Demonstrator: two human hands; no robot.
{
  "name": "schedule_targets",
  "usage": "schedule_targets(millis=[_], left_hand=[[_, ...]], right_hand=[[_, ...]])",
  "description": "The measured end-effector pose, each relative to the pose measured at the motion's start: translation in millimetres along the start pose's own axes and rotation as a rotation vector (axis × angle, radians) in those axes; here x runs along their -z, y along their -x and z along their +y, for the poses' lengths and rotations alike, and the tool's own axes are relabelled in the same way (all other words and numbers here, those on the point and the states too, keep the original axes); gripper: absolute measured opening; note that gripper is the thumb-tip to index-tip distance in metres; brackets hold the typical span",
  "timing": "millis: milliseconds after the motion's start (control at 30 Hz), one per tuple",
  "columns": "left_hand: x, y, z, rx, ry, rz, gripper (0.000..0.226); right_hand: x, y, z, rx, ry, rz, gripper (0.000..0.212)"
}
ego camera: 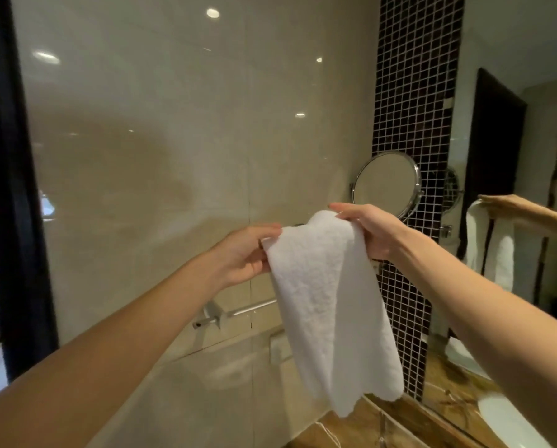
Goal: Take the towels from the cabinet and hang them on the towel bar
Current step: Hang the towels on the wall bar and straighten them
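Observation:
A white towel (328, 305) hangs in front of me, held up by both hands at its top edge. My left hand (244, 253) grips the towel's upper left corner. My right hand (367, 227) pinches the upper right part, its fingers curled over the edge. Below and behind the towel, a chrome towel bar (248, 309) is fixed to the beige tiled wall; its left bracket shows and its right part is hidden by the towel. The towel is above the bar and hangs in front of it, apart from it as far as I can see.
A round chrome mirror (387, 184) juts from the dark mosaic strip (413, 101) right of the towel. A wall mirror at right reflects an arm and towels. A wooden counter (367, 425) and white basin (510, 418) lie below. A dark door frame (8, 189) stands left.

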State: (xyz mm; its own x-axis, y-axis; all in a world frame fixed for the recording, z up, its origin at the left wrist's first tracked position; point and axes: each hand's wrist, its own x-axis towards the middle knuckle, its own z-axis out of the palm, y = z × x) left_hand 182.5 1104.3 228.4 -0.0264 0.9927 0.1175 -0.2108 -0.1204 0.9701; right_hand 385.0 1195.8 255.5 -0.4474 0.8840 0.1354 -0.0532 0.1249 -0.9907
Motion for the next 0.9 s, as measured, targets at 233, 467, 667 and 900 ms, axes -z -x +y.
schedule_targets(millis=[233,467,667,900], left_hand=[[-8.9,-22.1,57.4,-0.191,-0.201,0.041,0.044],[-7.5,-40.3,116.4,-0.305,-0.245,0.079,0.049],[-2.9,-51.2,166.1,-0.484,-0.193,0.106,0.056],[19.2,-73.3,175.5,-0.477,-0.294,0.127,0.061]], right_hand=[[-0.2,-22.4,-50.3,0.136,0.019,0.051,0.044],[-16.2,-43.9,-84.7,0.219,-0.098,0.122,0.042],[-39.9,-65.8,-129.0,0.37,-0.297,0.092,0.049],[-55.6,-105.6,-124.4,0.357,-0.295,0.089,0.046]])
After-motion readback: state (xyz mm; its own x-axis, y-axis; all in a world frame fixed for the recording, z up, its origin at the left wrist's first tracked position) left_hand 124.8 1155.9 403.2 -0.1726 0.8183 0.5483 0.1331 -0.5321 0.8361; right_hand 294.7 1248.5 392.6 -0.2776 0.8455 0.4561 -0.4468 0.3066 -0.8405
